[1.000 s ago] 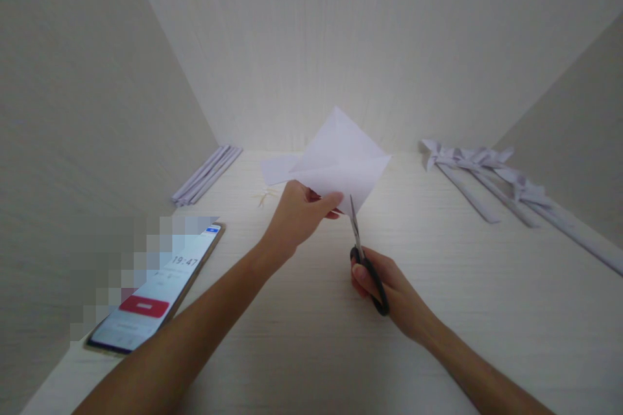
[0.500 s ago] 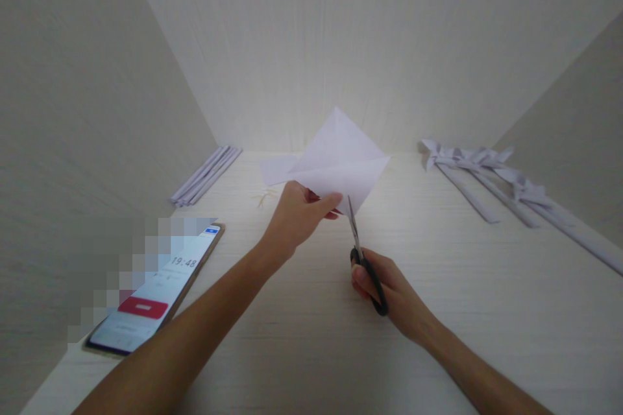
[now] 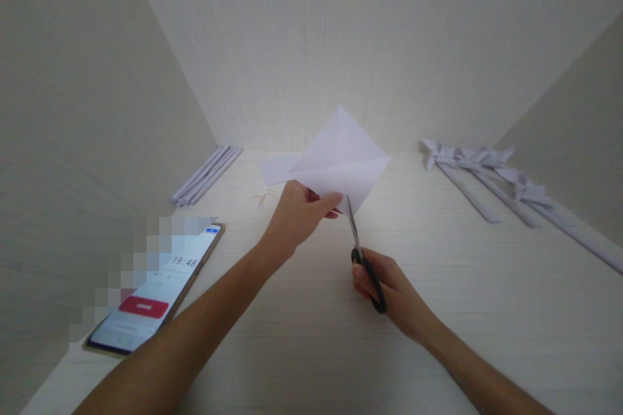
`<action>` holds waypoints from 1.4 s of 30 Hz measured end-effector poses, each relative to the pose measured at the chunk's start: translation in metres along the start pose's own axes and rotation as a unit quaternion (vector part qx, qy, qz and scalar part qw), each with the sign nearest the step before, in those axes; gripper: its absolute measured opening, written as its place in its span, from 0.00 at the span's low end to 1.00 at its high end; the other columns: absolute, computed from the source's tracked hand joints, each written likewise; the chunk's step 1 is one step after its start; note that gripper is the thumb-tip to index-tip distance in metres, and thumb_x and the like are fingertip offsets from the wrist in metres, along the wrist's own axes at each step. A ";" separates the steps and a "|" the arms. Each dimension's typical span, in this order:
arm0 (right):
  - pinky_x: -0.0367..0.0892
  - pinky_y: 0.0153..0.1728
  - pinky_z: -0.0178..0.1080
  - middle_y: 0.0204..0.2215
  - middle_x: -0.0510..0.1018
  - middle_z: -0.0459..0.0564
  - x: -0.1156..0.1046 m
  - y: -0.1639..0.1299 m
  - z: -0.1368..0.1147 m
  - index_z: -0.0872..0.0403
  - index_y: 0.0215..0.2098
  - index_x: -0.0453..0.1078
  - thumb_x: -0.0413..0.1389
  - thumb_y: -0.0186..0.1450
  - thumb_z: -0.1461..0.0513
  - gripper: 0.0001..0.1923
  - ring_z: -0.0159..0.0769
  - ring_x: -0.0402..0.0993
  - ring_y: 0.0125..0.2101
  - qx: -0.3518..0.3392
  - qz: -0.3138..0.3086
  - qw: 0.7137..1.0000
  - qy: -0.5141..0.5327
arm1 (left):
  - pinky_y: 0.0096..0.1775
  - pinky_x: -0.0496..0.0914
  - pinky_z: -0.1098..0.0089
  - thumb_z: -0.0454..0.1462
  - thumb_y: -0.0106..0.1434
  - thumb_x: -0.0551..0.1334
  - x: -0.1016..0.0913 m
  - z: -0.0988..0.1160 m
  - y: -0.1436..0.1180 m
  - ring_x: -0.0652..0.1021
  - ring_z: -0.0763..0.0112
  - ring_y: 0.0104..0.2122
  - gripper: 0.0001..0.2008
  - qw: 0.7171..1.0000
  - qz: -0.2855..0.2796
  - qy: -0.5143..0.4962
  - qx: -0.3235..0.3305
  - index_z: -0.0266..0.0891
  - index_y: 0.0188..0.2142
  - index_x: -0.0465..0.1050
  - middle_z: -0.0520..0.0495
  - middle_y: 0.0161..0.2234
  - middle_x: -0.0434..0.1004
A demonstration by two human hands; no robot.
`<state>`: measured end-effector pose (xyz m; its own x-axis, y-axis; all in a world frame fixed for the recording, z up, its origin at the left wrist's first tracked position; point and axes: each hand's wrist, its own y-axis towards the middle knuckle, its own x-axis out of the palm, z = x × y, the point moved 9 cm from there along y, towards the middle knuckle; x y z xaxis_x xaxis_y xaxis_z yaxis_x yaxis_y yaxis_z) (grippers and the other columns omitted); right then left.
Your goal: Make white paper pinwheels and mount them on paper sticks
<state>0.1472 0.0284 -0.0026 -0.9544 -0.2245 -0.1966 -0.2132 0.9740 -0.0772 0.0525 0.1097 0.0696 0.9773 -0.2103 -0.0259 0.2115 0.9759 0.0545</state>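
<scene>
- My left hand (image 3: 299, 217) is raised over the middle of the desk (image 3: 302, 337), its grip closed on the lower left edge of the folded paper (image 3: 341, 165), thumb on top and fingers underneath.
- The paper is clear of the desk, tilted, its peak pointing to 12 o'clock and one corner out toward 3 o'clock.
- My right hand (image 3: 389, 292) sits at 5 o'clock from the left one, its grip closed through the black handles of the scissors (image 3: 363, 253).
- The blades point up toward 11 o'clock and the tip meets the bottom edge of the paper, just beside my left thumb; I cannot tell how far the blades are parted.
- A phone (image 3: 156, 288) lies flat at 8 o'clock, screen lit, partly blurred.
- Paper strips (image 3: 207, 175) lie in a bundle at 10 o'clock against the left wall.
- Folded paper pieces on long stems (image 3: 491, 178) lie at 2 o'clock, well apart from both hands.
- A few thin yellowish scraps (image 3: 265, 196) lie just left of my left hand.
</scene>
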 end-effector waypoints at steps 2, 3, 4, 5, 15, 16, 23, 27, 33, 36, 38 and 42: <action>0.46 0.16 0.31 0.15 0.54 0.40 0.000 0.000 0.000 0.54 0.20 0.52 0.47 0.56 0.47 0.20 0.24 0.48 0.17 0.001 0.002 1.000 -0.005 | 0.24 0.70 0.76 0.35 0.44 0.62 0.000 0.000 0.000 0.73 0.75 0.21 0.07 1.000 -0.002 0.001 0.002 0.31 0.22 0.71 0.48 0.21 0.74; 0.46 0.16 0.30 0.15 0.54 0.40 -0.001 0.000 0.000 0.54 0.20 0.52 0.47 0.56 0.47 0.20 0.24 0.48 0.17 0.001 0.002 1.000 -0.008 | 0.24 0.70 0.76 0.35 0.44 0.62 0.000 0.000 0.000 0.73 0.75 0.21 0.06 1.000 -0.002 0.002 0.001 0.31 0.23 0.71 0.48 0.22 0.74; 0.46 0.16 0.30 0.15 0.54 0.40 -0.001 0.000 0.000 0.54 0.20 0.52 0.47 0.56 0.48 0.20 0.24 0.49 0.17 0.000 0.003 1.000 -0.013 | 0.24 0.70 0.76 0.35 0.44 0.62 0.000 0.000 0.000 0.73 0.75 0.21 0.06 1.000 -0.001 0.002 0.001 0.31 0.22 0.71 0.48 0.22 0.74; 0.46 0.16 0.30 0.15 0.54 0.40 -0.001 0.000 0.000 0.54 0.20 0.52 0.47 0.57 0.48 0.19 0.24 0.49 0.17 0.000 0.004 1.000 -0.017 | 0.24 0.70 0.76 0.35 0.44 0.61 0.000 0.000 0.000 0.73 0.75 0.21 0.06 1.000 -0.001 0.002 -0.001 0.31 0.22 0.70 0.48 0.22 0.74; 0.46 0.16 0.30 0.15 0.54 0.40 -0.001 0.001 0.004 0.54 0.20 0.52 0.47 0.57 0.49 0.18 0.24 0.49 0.17 0.000 0.004 1.000 -0.015 | 0.24 0.70 0.76 0.34 0.44 0.62 -0.001 -0.001 0.001 0.73 0.76 0.21 0.06 1.000 0.004 0.001 0.000 0.31 0.22 0.70 0.49 0.21 0.73; 0.46 0.16 0.30 0.15 0.54 0.40 0.000 0.001 0.004 0.54 0.20 0.52 0.47 0.57 0.49 0.18 0.24 0.49 0.17 0.000 0.003 1.000 -0.015 | 0.24 0.70 0.76 0.34 0.44 0.62 -0.001 -0.001 0.001 0.73 0.76 0.21 0.06 1.000 0.005 0.000 -0.001 0.31 0.22 0.70 0.49 0.21 0.73; 0.46 0.16 0.30 0.15 0.54 0.40 -0.001 0.001 0.003 0.54 0.20 0.52 0.47 0.57 0.50 0.18 0.24 0.49 0.17 0.007 0.010 1.000 -0.023 | 0.24 0.70 0.77 0.34 0.44 0.62 0.001 -0.001 0.001 0.72 0.77 0.21 0.06 1.000 0.001 -0.014 0.001 0.31 0.24 0.70 0.50 0.21 0.73; 0.46 0.16 0.30 0.15 0.54 0.40 -0.001 0.001 0.004 0.54 0.20 0.52 0.47 0.58 0.51 0.17 0.24 0.49 0.16 0.006 0.008 1.000 -0.020 | 0.24 0.70 0.77 0.34 0.44 0.62 0.001 -0.001 0.000 0.72 0.77 0.21 0.06 1.000 0.000 -0.014 0.000 0.31 0.23 0.70 0.50 0.22 0.73; 0.47 0.16 0.30 0.15 0.54 0.40 -0.002 0.001 0.004 0.54 0.20 0.52 0.47 0.57 0.50 0.18 0.24 0.50 0.17 0.012 0.012 0.999 -0.029 | 0.24 0.70 0.76 0.34 0.44 0.62 0.000 -0.001 0.000 0.73 0.76 0.21 0.07 1.000 0.007 -0.013 -0.007 0.31 0.24 0.70 0.50 0.22 0.74; 0.46 0.15 0.30 0.15 0.54 0.40 -0.002 0.001 0.004 0.54 0.20 0.52 0.47 0.57 0.50 0.18 0.24 0.49 0.16 0.013 0.013 1.000 -0.026 | 0.24 0.70 0.76 0.34 0.44 0.62 0.000 -0.001 0.000 0.72 0.77 0.21 0.07 1.000 0.004 -0.010 -0.006 0.31 0.24 0.70 0.50 0.22 0.73; 0.46 0.15 0.30 0.15 0.54 0.40 -0.002 0.001 0.005 0.54 0.20 0.51 0.47 0.57 0.50 0.18 0.24 0.49 0.16 0.014 0.013 1.000 -0.021 | 0.25 0.70 0.76 0.34 0.44 0.62 0.000 0.000 0.000 0.72 0.77 0.21 0.07 1.000 0.002 -0.011 -0.004 0.31 0.25 0.70 0.50 0.22 0.73; 0.47 0.15 0.30 0.15 0.54 0.40 -0.002 0.000 0.004 0.54 0.20 0.52 0.47 0.57 0.51 0.18 0.24 0.49 0.16 0.016 0.013 1.000 -0.020 | 0.25 0.71 0.75 0.34 0.44 0.62 0.000 0.000 0.000 0.73 0.76 0.22 0.08 1.000 -0.001 -0.012 -0.002 0.31 0.25 0.71 0.50 0.22 0.74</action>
<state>0.1501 0.0288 -0.0058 -0.9505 -0.2004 -0.2373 -0.1806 0.9782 -0.1025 0.0527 0.1100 0.0696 0.9771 -0.2127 -0.0014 0.2125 0.9758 0.0513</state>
